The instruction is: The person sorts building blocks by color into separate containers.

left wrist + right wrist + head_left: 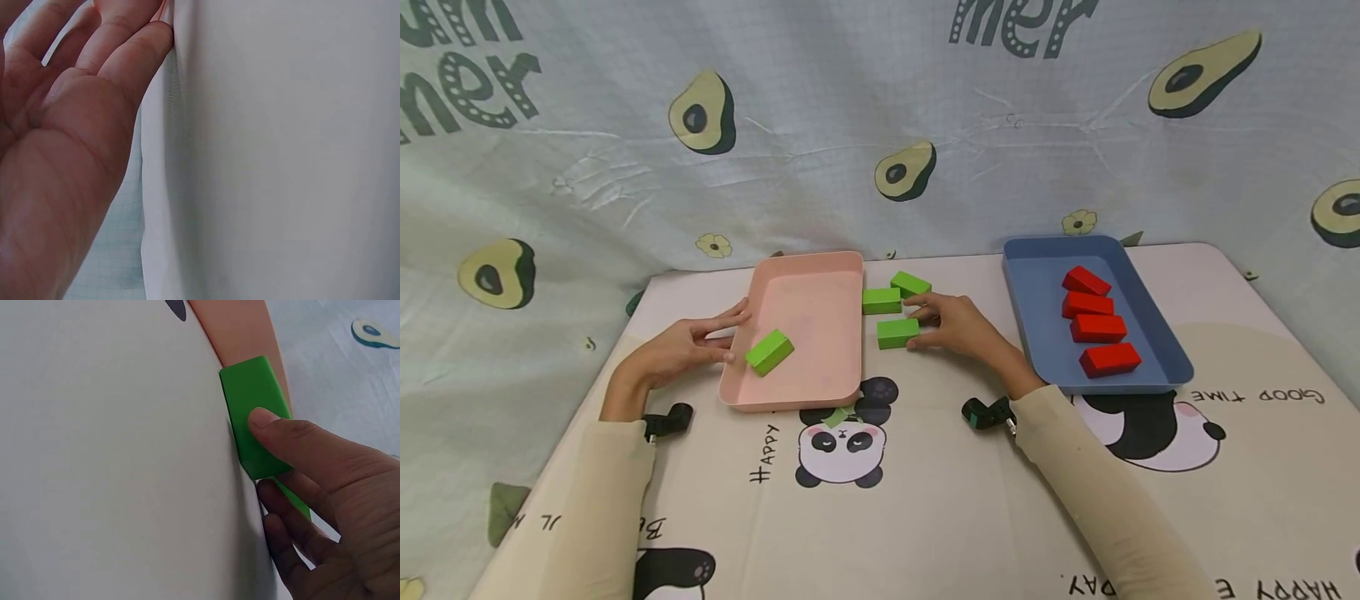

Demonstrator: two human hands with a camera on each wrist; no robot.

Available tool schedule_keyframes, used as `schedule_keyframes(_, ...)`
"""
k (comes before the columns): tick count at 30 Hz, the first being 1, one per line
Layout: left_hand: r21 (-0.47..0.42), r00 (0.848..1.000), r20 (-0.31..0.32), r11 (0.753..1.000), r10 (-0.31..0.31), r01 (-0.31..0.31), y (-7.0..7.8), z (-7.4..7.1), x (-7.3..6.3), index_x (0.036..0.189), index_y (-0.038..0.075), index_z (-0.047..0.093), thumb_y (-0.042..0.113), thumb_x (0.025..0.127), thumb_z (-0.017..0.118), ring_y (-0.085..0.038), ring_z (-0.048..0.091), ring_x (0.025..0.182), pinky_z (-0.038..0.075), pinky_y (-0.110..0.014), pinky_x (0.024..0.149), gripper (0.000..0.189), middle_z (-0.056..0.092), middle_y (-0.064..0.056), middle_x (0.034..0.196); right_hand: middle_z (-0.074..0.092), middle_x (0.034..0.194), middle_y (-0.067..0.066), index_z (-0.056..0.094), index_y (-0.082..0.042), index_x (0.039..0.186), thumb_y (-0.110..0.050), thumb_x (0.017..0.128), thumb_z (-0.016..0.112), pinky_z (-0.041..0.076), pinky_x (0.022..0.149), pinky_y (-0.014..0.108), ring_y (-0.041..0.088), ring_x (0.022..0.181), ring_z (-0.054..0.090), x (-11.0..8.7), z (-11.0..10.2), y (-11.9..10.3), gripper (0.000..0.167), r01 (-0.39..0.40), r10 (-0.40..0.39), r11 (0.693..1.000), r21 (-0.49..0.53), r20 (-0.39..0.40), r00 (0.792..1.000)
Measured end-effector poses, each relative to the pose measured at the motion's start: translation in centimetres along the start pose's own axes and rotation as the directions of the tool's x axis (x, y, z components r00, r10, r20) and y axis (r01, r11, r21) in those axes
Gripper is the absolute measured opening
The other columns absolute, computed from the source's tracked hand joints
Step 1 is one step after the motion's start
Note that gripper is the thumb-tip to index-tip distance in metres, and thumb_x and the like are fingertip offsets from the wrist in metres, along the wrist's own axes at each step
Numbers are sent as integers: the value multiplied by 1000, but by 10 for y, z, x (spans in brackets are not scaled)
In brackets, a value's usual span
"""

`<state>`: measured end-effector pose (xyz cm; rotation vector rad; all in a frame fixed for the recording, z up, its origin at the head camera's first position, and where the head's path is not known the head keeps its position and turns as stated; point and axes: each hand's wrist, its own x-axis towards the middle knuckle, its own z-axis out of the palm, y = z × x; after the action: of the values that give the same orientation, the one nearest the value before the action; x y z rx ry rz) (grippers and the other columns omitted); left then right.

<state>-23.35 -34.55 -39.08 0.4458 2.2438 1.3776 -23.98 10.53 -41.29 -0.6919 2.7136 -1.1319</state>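
Toward the person, at eight and four o'clock of the head view, lie the left sleeve and the right sleeve, each with a small black camera at the cuff. Farther in, a printed panda face looks up from the tablecloth, just off the five o'clock corner of a peach tray. The left hand is unclenched and grasps nothing; its spread fingers and thumb touch the tray's rim at nine o'clock. Inside, toward eight o'clock, one green block lies aslant. On the tray's three o'clock side, the right hand grasps the nearest loose green block by its three o'clock end, thumb laid on it in the right wrist view, fingers curled behind. Beyond that block, a second green block lies at eleven o'clock, beside the tray's rim, and a third green block at about one. At three o'clock from the right hand stands a blue tray; four red blocks line up in it from its eleven o'clock to its five o'clock. Past everything, toward twelve, hangs a pale cloth printed with avocados.
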Motion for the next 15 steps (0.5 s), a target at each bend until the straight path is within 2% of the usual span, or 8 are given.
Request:
schedule_keyframes(3,16,1000,-8,1000,-1,1,0,0,0,156,9,37,10,93,73,-31,31,149,49,-17,96,72,17,4,169,72,124,9,62,-11,141,-24,82,87,52,98,42,26,115,67,0,1,0,65,8,-8,1000,-28,0,1000)
schedule_keyframes(6,23,1000,-11,1000,-3,3,0,0,0,156,10,38,10,93,74,-33,30,149,48,-16,96,72,18,5,168,73,121,7,69,-15,134,-27,83,86,53,89,37,21,103,66,-1,2,0,55,19,-19,999,-51,1,1000)
schedule_keyframes(10,19,1000,-12,1000,-13,13,1,0,0,156,10,38,10,93,74,-32,29,149,48,-16,96,73,18,6,168,73,112,3,74,-17,127,-28,83,86,47,77,31,18,88,55,1,2,2,47,41,-40,998,-56,21,999)
schedule_keyframes(13,47,1000,-22,999,-20,21,2,-1,-1,156,12,39,12,92,75,-29,29,150,47,-14,95,73,19,6,168,73,111,3,75,-16,124,-28,82,87,46,79,31,18,89,54,2,3,3,46,52,-51,997,-56,34,998)
schedule_keyframes(15,68,999,-29,997,-20,22,2,0,0,156,13,40,14,92,76,-27,27,151,46,-13,94,73,19,6,168,73,115,4,75,-14,122,-28,81,87,48,85,34,19,96,58,2,3,3,45,57,-55,997,-49,40,998)
